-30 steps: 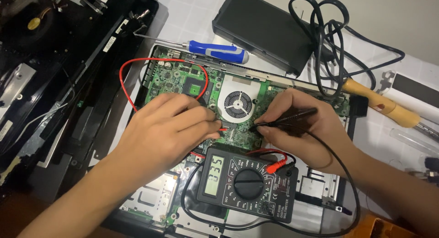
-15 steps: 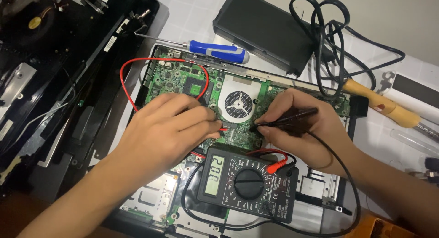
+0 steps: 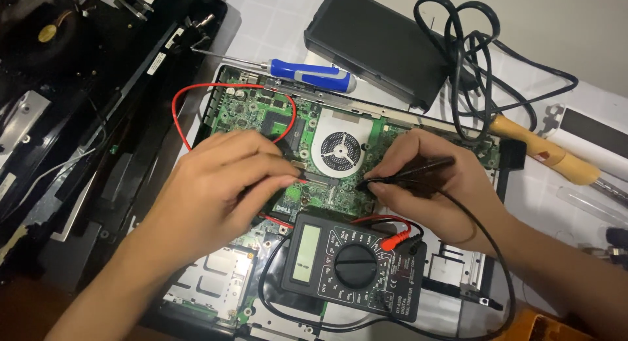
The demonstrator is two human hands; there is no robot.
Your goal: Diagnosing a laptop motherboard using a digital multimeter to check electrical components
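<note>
An opened laptop lies in front of me with its green circuit board and a round cooling fan exposed. My left hand pinches the red probe, whose tip touches the board beside the fan; its red lead loops over the board. My right hand holds the black probe like a pen, tip down on the board just right of the red one. A black multimeter with a round dial rests on the laptop's near part, between my wrists.
A blue-handled screwdriver lies at the laptop's far edge. Behind it sit a black battery pack and a coiled black cable. A wooden-handled tool lies at the right. Dismantled black laptop parts fill the left side.
</note>
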